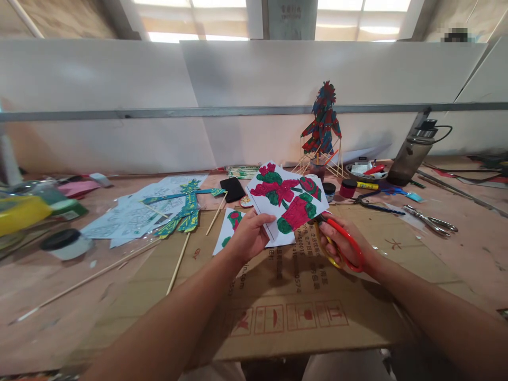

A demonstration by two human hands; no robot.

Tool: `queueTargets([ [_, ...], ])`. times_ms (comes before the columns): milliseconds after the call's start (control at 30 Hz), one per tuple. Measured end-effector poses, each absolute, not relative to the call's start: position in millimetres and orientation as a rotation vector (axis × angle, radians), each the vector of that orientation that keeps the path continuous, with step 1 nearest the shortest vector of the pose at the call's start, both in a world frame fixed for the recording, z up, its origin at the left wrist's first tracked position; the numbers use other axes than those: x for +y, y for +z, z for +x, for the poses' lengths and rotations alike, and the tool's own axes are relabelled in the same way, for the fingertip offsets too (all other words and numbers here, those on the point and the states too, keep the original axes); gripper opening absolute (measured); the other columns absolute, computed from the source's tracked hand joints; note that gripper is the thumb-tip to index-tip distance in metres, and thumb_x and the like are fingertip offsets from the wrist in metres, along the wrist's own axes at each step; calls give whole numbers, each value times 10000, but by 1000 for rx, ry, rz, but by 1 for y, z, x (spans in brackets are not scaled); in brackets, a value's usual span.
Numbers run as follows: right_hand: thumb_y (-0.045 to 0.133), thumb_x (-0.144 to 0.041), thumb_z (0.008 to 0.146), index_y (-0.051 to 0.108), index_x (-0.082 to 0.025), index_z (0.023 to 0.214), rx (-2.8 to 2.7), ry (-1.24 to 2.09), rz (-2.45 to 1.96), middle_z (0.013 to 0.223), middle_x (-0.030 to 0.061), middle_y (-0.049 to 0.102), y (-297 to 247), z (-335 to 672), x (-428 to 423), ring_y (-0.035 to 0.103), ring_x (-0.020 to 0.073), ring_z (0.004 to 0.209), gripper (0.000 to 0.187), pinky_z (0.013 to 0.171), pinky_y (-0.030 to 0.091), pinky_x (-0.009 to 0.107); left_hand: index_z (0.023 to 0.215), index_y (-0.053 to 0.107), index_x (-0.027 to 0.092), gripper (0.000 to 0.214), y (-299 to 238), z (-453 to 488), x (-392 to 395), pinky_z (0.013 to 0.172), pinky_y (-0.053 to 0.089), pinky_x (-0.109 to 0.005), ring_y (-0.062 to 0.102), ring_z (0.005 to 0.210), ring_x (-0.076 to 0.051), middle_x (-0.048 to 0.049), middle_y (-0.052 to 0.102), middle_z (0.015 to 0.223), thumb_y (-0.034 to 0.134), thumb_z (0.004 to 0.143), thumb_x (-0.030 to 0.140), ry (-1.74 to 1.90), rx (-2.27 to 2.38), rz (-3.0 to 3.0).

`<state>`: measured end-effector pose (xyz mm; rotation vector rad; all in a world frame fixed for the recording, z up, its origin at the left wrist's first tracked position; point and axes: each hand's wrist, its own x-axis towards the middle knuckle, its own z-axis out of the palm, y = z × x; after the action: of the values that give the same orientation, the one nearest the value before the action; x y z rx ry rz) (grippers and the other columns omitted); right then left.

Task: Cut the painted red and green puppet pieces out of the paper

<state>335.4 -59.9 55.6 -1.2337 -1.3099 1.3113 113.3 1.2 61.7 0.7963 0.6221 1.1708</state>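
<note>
My left hand [254, 233] pinches the lower left edge of a white paper sheet [260, 217] painted with magenta and green shapes. Scissors [349, 243] with a red and a yellow handle are gripped in my right hand [343, 238]. Their blades point at the sheet's lower right edge and are mostly hidden by it and by my fingers. A second painted sheet [220, 235] lies behind my left hand on the flattened cardboard [293, 328]. Left of it rests a blue-green and yellow painted paper figure [188, 206] on a thin wooden stick.
Line-drawn papers [123, 211], a black phone-like object [232, 189] and a black-lidded jar [66, 243] lie leftward. Behind stands a red and blue paper figure [325, 116] on sticks. To the right are paint jars [348, 188], pliers [377, 205], a metal tool [431, 219] and a bottle [410, 153].
</note>
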Motion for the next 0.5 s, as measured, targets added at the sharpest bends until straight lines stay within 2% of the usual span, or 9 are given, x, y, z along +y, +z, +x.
queueTargets([
  [267, 706, -625, 797, 498, -246, 880, -1237, 1291, -1273, 635, -94, 522, 55, 333, -61, 412, 51, 409, 441, 339, 325, 157, 1260, 683, 241, 667, 61, 116, -1, 984, 621, -444, 794, 1038, -291, -39, 836, 997, 785, 627, 57, 1145, 565, 792],
  [500, 696, -674, 761, 480, -258, 828, -1261, 1286, -1327, 529, -105, 467, 60, 330, -63, 340, 63, 360, 474, 316, 329, 198, 1255, 681, 203, 667, 62, 116, -1, 935, 646, -443, 806, 967, -296, -57, 835, 1002, 735, 608, 50, 1131, 555, 737],
])
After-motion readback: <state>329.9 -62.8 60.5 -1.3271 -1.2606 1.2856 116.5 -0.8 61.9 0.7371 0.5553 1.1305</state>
